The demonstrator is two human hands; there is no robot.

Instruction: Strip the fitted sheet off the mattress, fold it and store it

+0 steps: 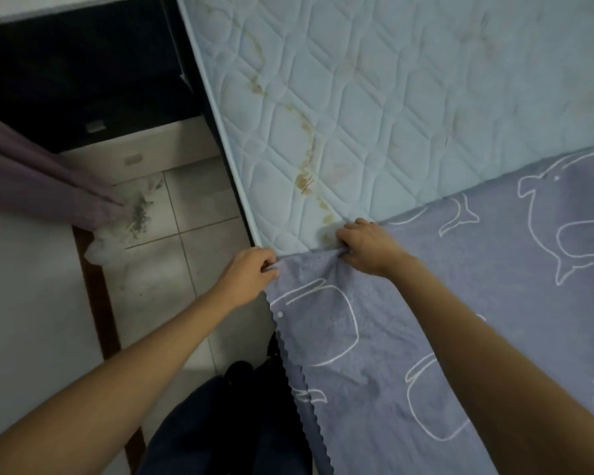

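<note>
Mattress [391, 80]: pale blue and quilted, with yellowish stains. Its far part lies bare, up to the left border.
Fitted sheet [460, 303]: grey-violet cloth with white outline drawings of whales. It covers the near part of the mattress. Its free edge runs in a slant from the two hands toward the right. On the near left side it hangs over the mattress border and shows a zigzag hem.
Floor [192, 207]: pale tiles to the left of the bed, with some dust and fluff near the curtain.
Curtain [31, 173]: purple, at the left, and its lower end reaches the floor.
Right hand [367, 248]: it rests on top of the mattress at the sheet's edge. The fingers are curled and pinch a small bunch of the cloth.
Left hand [251, 275]: it is at the mattress border, just beside the right hand. The fingers are closed around the sheet's corner.
Done: I judge that about half of the mattress is uncovered.
Left: the near half must be pulled off, and then come the folding and the storing. Neither of these has begun.
</note>
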